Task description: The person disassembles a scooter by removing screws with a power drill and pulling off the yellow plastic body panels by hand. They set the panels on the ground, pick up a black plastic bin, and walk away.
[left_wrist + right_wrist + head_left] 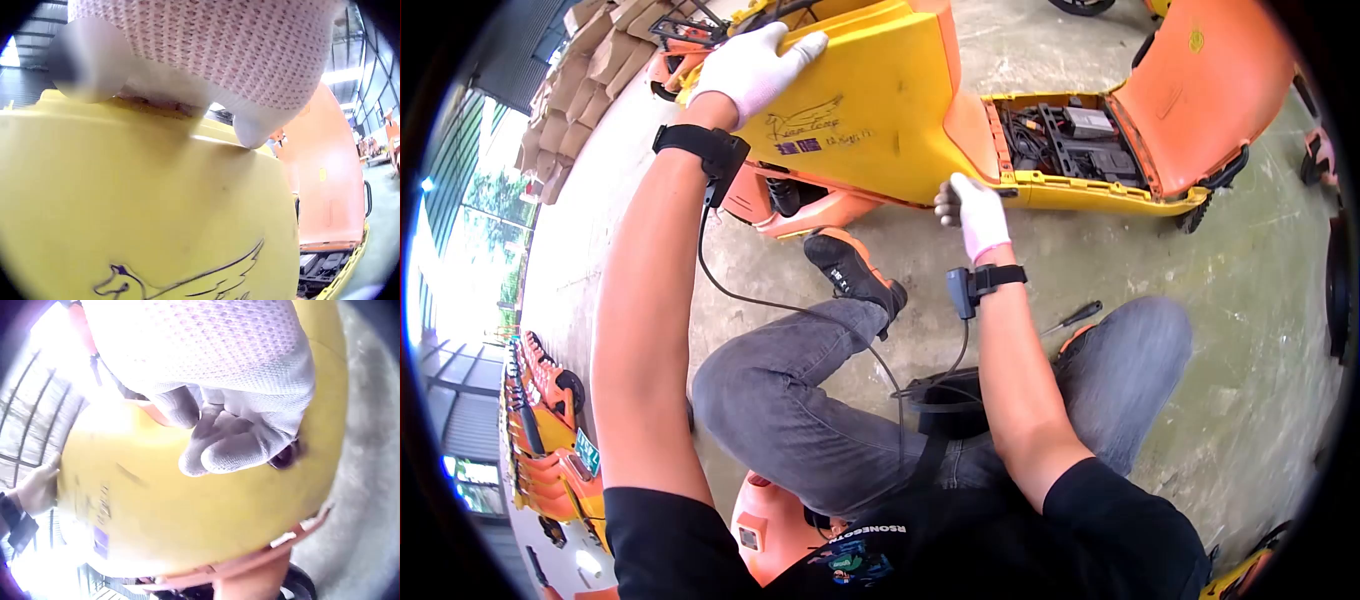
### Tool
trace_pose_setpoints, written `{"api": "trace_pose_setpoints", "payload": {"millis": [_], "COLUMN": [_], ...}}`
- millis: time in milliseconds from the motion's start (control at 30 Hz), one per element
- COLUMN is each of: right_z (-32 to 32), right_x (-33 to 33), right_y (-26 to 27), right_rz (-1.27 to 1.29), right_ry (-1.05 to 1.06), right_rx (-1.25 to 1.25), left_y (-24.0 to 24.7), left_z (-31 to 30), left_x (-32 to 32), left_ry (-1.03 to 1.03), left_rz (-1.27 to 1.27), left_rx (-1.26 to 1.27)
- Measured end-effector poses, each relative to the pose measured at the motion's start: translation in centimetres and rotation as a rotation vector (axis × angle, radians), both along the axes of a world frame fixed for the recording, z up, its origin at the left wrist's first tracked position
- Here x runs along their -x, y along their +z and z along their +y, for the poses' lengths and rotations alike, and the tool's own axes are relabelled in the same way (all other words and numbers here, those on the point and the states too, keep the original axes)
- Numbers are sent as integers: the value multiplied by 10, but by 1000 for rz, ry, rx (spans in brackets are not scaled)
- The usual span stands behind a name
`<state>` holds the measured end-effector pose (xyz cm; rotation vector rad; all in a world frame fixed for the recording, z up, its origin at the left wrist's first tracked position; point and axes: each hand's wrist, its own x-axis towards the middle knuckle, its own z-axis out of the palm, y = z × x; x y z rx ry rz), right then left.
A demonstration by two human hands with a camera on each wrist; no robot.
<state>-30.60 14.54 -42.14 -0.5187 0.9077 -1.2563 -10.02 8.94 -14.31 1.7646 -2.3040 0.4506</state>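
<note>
Two gloved hands are seen, both at one yellow panel (870,130), which is found at twelve o'clock in the head view. The left hand (745,75) is laid over the panel's upper edge at eleven o'clock; its fingers are partly hidden by that edge, so whether its grip is clamped cannot be told. The right hand (975,215) is held at about half past one, just beside the panel's lower end, with its fingers curled together; whether the panel is touched by them is unclear. One bird drawing (805,112) is carried on the panel's face. One raised orange cover (1215,100) is seen at two o'clock, next to one open compartment (1090,192). One screwdriver (1085,314) is laid on the floor (1240,260) at three o'clock. Two shoes are counted, the left shoe (850,265) in fuller view, the right shoe (1072,345) mostly covered by a knee. The cardboard boxes (595,80) at ten o'clock are cut off by the dark rim and hard to count. In the right wrist view, one dark spot (284,456) beside the curled fingers is partly covered and cannot be identified.
</note>
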Motion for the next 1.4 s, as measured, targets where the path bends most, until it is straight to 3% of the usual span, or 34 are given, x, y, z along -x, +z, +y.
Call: {"api": "trace_pose_setpoints", "payload": {"millis": [100, 167, 233, 300, 333, 367, 400, 500, 533, 567, 600, 700, 767, 800, 867, 967, 1000, 1033, 1100, 1167, 1400], "right_z": [-19, -52, -64, -78, -87, -84, -79, -75, -90, -51, -56, -73, -83, -84, -87, -81, -83, -85, -89, -87, -93], "right_x": [20, 32, 45, 50, 51, 54, 48, 34, 24, 14, 3, -21, -31, -31, -46, -53, -47, -47, -54, -51, -49], "right_y": [15, -11, 10, 42, 59, 86, 113, 178, 189, 219, 226, 229, 232, 240, 233, 221, 220, 227, 225, 229, 226], "right_rz": [273, 523, 538, 616, 693, 829, 760, 1138, 1125, 1168, 1211, 1502, 1543, 1650, 1638, 1568, 1447, 1420, 1419, 1408, 1328], "right_ry": [-242, -453, -508, -574, -597, -581, -570, -736, -702, -580, -537, -204, -247, -147, -303, -468, -465, -301, -411, -354, -338], "right_rx": [146, 223, 235, 299, 361, 497, 587, 1066, 1260, 1295, 1379, 1364, 1400, 1284, 1305, 1380, 1439, 1342, 1317, 1296, 1286], "left_y": [0, 3, -9, -48, -75, -90, -105, -154, -163, -171, -183, -193, -190, -189, -193, -203, -207, -214, -223, -216, -227], "left_z": [3, 6, 8, 8, 3, 22, 38, 47, 46, 47, 42, 41, 42, 44, 49, 45, 45, 47, 48, 46, 52], "left_x": [-8, -25, -58, -95, -113, -102, -82, -52, -37, -28, -28, -23, -29, -29, -25, -14, -13, -14, -22, -21, -12], "left_ry": [-48, -63, 54, 84, 456, 480, 455, 445, 447, 453, 441, 446, 441, 419, 403, 366, 365, 375, 371, 326, 312], "left_rz": [-42, -116, 274, 1060, 1315, 1465, 1659, 1990, 2014, 2037, 2028, 2030, 2002, 2001, 2005, 2214, 2220, 2222, 2241, 2343, 2313], "left_rx": [64, 523, 788, 541, 441, 120, -96, -346, -319, -296, -239, -203, -290, -327, -360, -512, -461, -414, -451, -435, -368]}}
